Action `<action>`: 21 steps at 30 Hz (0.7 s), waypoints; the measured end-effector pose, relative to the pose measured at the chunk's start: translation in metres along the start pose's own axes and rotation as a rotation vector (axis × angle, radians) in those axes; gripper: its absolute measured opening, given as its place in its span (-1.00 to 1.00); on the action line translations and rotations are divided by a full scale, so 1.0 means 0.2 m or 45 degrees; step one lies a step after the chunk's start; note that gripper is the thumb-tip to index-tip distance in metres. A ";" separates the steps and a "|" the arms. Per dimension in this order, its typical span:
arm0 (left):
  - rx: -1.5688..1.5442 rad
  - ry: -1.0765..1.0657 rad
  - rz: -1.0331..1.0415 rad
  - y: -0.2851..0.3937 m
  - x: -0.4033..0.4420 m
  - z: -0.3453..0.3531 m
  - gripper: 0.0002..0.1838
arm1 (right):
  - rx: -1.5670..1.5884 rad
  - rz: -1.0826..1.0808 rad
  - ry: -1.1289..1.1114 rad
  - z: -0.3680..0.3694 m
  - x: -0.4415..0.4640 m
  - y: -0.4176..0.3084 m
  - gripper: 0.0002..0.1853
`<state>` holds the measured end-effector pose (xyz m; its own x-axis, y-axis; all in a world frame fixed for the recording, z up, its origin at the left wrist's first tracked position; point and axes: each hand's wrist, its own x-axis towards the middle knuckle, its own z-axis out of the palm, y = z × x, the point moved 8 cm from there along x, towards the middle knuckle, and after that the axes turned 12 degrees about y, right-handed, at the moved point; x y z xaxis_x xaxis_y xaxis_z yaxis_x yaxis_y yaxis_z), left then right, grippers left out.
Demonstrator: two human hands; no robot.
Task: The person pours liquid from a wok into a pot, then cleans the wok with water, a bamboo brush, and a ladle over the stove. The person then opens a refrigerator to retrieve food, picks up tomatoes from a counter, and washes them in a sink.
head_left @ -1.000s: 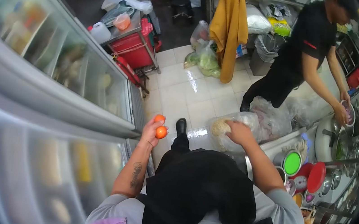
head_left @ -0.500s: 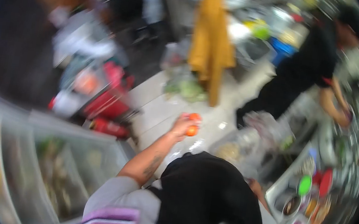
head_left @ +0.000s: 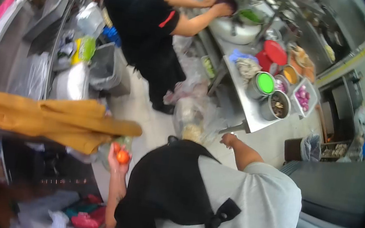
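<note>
Low on the left, my left hand is closed around red-orange tomatoes; one shows plainly and part of a second peeks out behind it. It is beside the hanging mustard-coloured cloth. My right hand hangs just under the near corner of the steel table, with fingers loosely bent and nothing visible in them. Close to that hand, a clear plastic bag with pale contents rests on the floor.
A co-worker in black stands ahead, both hands at a dark bowl. The steel table carries a green-topped container, a pot of dark pieces and a tub of purple onions. A grey bin stands left.
My view has swung to the right, so the table and co-worker now sit more central. The tomatoes stay in my left hand. My right hand has come out from beside the apron into clearer sight.
</note>
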<state>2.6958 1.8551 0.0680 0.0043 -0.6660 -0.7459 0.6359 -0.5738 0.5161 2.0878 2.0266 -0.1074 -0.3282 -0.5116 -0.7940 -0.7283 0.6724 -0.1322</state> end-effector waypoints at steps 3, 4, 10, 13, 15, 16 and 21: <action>0.094 0.033 -0.015 0.24 0.02 0.30 -0.56 | 0.382 -0.073 0.148 -0.03 0.00 -0.29 -0.41; 0.096 -0.013 -0.006 0.32 0.06 0.38 -0.56 | 0.416 -0.085 0.160 -0.05 0.01 -0.38 -0.41; 0.380 -0.018 0.012 0.59 0.43 0.61 -0.56 | 0.467 -0.079 0.125 -0.01 0.14 -0.63 -0.41; 0.548 -0.045 -0.026 0.67 0.79 0.69 -0.59 | 0.401 -0.041 0.170 -0.06 0.19 -0.69 -0.42; 0.629 -0.066 -0.063 0.72 1.08 0.74 -0.59 | 0.248 -0.156 0.318 -0.17 0.14 -0.79 -0.41; 0.664 -0.058 -0.063 0.73 1.29 0.72 -0.64 | 0.416 -0.154 0.415 -0.20 0.13 -0.82 -0.47; 1.166 0.140 0.063 0.96 2.25 0.62 -0.74 | -0.408 -1.023 0.876 0.17 0.44 -0.91 -0.75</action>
<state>2.7235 1.3868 -0.1157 0.1179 -0.6777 -0.7259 -0.2256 -0.7301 0.6450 2.2120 1.8776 -0.1726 0.1182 -0.9924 -0.0329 -0.9689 -0.1080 -0.2225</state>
